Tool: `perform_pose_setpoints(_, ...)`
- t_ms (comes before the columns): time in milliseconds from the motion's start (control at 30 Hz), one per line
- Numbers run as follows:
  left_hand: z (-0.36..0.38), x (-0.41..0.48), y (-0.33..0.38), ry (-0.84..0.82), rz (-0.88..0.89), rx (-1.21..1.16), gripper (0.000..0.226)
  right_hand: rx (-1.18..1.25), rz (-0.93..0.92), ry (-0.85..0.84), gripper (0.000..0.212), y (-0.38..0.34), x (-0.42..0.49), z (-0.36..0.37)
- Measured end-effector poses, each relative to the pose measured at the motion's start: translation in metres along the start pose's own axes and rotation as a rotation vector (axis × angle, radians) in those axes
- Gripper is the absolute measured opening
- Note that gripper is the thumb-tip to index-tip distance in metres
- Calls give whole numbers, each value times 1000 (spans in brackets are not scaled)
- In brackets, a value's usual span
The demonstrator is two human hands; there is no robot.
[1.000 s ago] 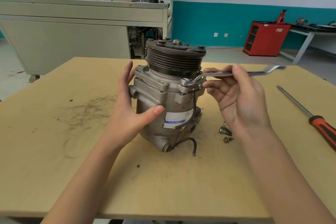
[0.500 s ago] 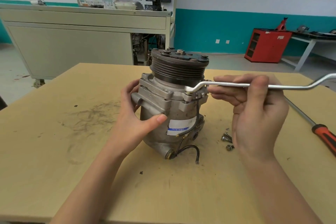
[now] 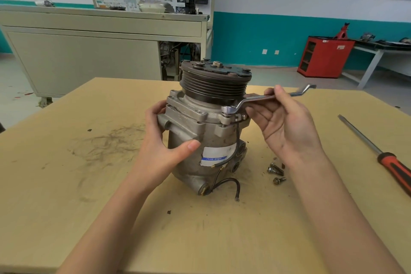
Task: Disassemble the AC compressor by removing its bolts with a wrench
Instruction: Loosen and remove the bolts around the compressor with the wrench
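Grey cast metal, the AC compressor (image 3: 200, 131) stands near the middle of the pale wooden table (image 3: 89, 207), tilted a little, with its dark grooved pulley (image 3: 213, 87) uppermost. The left hand (image 3: 160, 144) grips the housing from the left side, thumb laid across the front beside the white and blue label (image 3: 216, 154) and fingers curled round the back. The right hand (image 3: 287, 122), palm turned up, pinches the shank of the wrench (image 3: 258, 98) between thumb and fingers. The wrench's ring end sits over a bolt (image 3: 228, 110) on the flange just under the pulley, and its handle runs out to the right. A black wire (image 3: 231, 182) hangs down the front of the housing and loops onto the table. Loose bolts (image 3: 275, 169) lie together on the table just right of the compressor's base, below the right wrist. A screwdriver (image 3: 378, 155) with a red and black handle lies well apart at the right edge. Behind, against the teal wall, stands a red cabinet (image 3: 322, 58) with open shelves; what they hold cannot be made out.
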State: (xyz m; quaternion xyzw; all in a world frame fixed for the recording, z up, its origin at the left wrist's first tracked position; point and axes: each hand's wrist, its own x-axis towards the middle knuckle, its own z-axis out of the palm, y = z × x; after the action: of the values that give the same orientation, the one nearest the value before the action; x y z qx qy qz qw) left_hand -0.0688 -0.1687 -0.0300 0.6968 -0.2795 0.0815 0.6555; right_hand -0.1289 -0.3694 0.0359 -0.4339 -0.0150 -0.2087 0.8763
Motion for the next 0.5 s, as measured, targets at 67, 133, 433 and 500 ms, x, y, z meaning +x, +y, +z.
perform_pose_setpoints(67, -1, 0, 0, -2, 0, 4, 83, -24, -139, 22, 31, 0, -4, 1)
perform_pose_setpoints(133, -1, 0, 1, -7, 0, 11, 83, -142, -344, 35, 31, 1, -11, 3)
perform_pose_setpoints(433, -1, 0, 3, -12, -5, 31, 84, -435, -750, -100, 19, 4, -37, 9)
perform_pose_setpoints(500, -1, 0, 3, -12, 0, 32, 84, -455, -839, -156, 16, 9, -41, 10)
